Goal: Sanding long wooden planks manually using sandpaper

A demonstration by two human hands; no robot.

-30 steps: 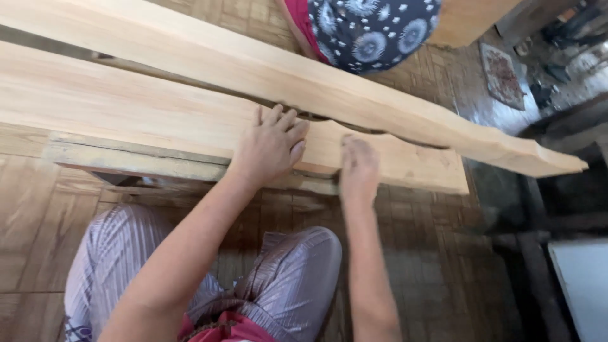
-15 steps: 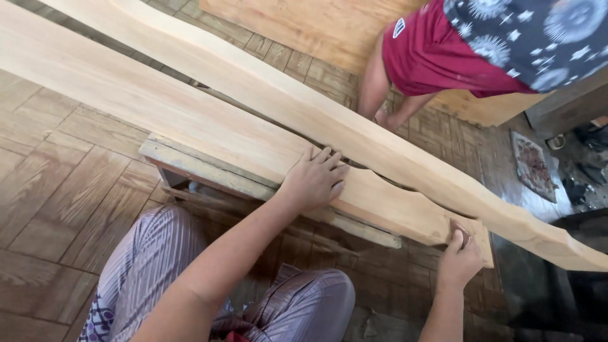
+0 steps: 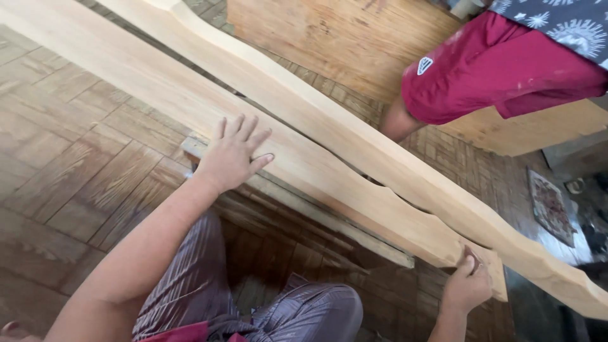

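The near plank (image 3: 304, 166), a long pale board with a wavy far edge, runs diagonally from the upper left down to the lower right, resting on a weathered wooden support (image 3: 297, 206) above the parquet floor (image 3: 69, 171). Its long axis passes under both your hands. Your left hand (image 3: 231, 155) lies flat on its top face about midway along, fingers spread and open, gripping nothing, only pressing down. Your right hand (image 3: 467, 286) is at the plank's lower right end, at the near edge by the corner, fingers curled around a small brownish piece (image 3: 470, 256) that looks like sandpaper; I cannot tell how firmly it is pinched. So the right hand is the nearer one to the end of the board, and the rest of the board stretches away up and left from it.

The plank's surface looks smooth, bare and light, with fine grain. A second plank (image 3: 354, 133) lies just beside it on the far side, touching in places along the curved seam. Another person in red shorts (image 3: 481, 73) stands beyond, near a large wooden panel (image 3: 316, 38).
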